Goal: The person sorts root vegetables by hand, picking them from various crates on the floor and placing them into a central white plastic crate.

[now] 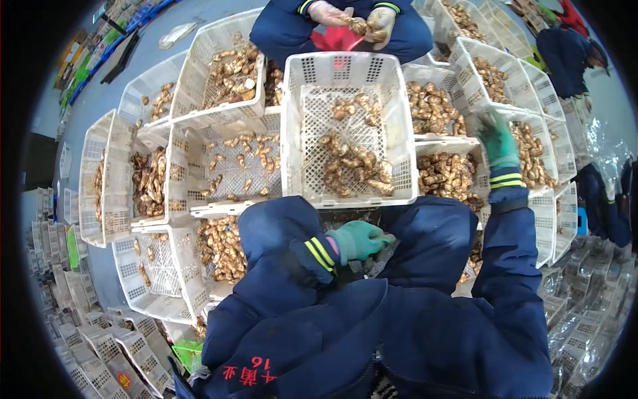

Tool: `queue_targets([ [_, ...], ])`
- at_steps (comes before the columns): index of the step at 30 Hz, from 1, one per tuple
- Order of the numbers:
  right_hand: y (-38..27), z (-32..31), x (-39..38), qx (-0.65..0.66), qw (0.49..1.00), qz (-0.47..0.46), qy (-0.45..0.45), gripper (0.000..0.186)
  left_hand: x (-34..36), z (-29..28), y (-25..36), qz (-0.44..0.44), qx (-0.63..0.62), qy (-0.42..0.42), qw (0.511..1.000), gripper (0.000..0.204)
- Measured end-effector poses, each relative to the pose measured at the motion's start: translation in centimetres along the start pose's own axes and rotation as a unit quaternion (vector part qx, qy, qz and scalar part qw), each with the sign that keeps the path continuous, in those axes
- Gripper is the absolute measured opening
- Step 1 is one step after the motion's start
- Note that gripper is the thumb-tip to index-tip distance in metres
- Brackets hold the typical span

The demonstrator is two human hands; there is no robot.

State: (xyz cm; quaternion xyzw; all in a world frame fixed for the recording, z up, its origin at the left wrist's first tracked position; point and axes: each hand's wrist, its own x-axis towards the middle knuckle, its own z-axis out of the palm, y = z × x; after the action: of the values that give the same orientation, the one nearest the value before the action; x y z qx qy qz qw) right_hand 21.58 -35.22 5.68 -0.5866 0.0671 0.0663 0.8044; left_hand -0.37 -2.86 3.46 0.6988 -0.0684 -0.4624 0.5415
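My left hand point(359, 241), in a green glove, rests between my knees with its fingers curled together; whatever it may hold is hidden. Out to the right, my right hand point(500, 141), also green-gloved, reaches over the crate rims, its fingers smeared by motion. Beneath and beside it are brown knobbly pieces point(530, 156) in a white crate. Straight ahead, a white plastic crate point(290, 133) stands in front of my knees. Inside it lie a larger heap of knobbly pieces point(349, 161) and a smaller group farther back. Their exact kind cannot be made out.
Several white crates with similar pieces surround me, including a sparsely filled crate point(193, 166) at left. Opposite, another person's gloved hands point(355, 25) hold a brown piece. A bent-over person point(561, 60) is at far right. Stacked crates point(100, 339) stand at lower left.
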Motion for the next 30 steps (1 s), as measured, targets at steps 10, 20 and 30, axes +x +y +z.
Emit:
queue_targets([
  [10, 22.3, 23.7, -2.7, -0.706, 0.509, -0.016, -0.492, 0.058, -0.6, -1.9, 0.0, 0.043, 0.165, -0.006, 0.985, 0.04],
  [20, 26.5, 23.0, -0.4, -0.733, 0.515, 0.059, -0.441, 0.044, -0.9, -2.5, -0.9, 0.056, 0.176, -0.005, 0.983, 0.035],
  [30, 7.2, 21.5, -3.0, -0.063, 0.905, 0.151, -0.393, 0.068, -0.1, -3.5, -1.0, 0.151, -0.447, 0.213, 0.855, 0.051],
])
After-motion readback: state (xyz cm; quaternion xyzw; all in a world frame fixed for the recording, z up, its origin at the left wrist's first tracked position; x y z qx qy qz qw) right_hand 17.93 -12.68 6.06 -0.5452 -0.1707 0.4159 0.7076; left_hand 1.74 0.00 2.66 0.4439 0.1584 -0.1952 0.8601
